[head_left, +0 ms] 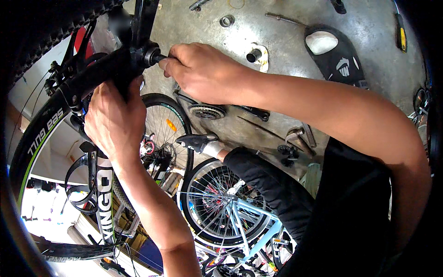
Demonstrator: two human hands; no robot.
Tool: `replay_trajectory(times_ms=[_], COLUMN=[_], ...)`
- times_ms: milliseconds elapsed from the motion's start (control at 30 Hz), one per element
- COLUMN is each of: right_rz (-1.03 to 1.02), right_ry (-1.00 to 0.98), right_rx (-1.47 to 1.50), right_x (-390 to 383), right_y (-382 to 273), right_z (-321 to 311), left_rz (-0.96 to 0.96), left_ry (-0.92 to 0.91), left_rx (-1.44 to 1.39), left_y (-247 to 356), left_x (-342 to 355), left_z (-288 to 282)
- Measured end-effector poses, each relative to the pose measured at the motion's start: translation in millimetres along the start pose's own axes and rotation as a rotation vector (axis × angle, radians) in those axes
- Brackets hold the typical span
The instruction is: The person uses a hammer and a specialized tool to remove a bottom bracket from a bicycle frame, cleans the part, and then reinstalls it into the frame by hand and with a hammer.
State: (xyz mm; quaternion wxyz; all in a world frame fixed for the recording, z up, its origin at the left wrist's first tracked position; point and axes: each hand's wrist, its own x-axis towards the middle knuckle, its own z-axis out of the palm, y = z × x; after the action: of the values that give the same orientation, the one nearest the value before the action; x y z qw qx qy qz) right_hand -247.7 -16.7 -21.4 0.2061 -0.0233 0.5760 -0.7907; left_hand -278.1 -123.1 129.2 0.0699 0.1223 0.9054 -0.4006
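My right hand (pixel 196 69) pinches a short dark spindle (pixel 159 58) that sticks out of the round bottom bracket shell (pixel 150 51) on a black bicycle frame (pixel 99 69). Its fingertips hide most of the spindle. Just below the shell, my left hand (pixel 115 115) is wrapped round a dark part of the frame, thumb toward the shell. The fingers behind that part are hidden. A wheel with a black tyre (pixel 34 138) curves along the left side, and a lettered white-and-black tube (pixel 104 203) runs beneath my left forearm.
On the concrete floor lie a chainring crankset (pixel 207 111), a crank arm (pixel 254 112), a hammer (pixel 300 141), a metal ring (pixel 226 21), a black cylinder (pixel 253 56) on a white rag, and a yellow-black knife (pixel 403 39). A light blue bicycle (pixel 251 210) stands lower centre, near my shoe (pixel 198 142).
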Motion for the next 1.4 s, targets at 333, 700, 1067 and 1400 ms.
replay_trajectory(times_ms=[333,700,1067,1400], right_rz=[-0.112,-0.171,-0.113,-0.043], right_ry=[0.134,0.118,0.088,0.067], right_rx=[-0.111,-0.133,-0.179,-0.178], right_x=[-7,-1,-2,-1], right_y=[1,0,-4,-8], right_z=[8,5,-1,-2], left_rz=[-0.051,-0.094,-0.128,-0.113], left_ry=[-0.008,-0.025,-0.036,-0.023], left_rx=[0.025,0.04,0.004,-0.007], left_y=[8,8,9,7], left_x=[-1,1,1,2], left_z=[-2,-4,-4,-3])
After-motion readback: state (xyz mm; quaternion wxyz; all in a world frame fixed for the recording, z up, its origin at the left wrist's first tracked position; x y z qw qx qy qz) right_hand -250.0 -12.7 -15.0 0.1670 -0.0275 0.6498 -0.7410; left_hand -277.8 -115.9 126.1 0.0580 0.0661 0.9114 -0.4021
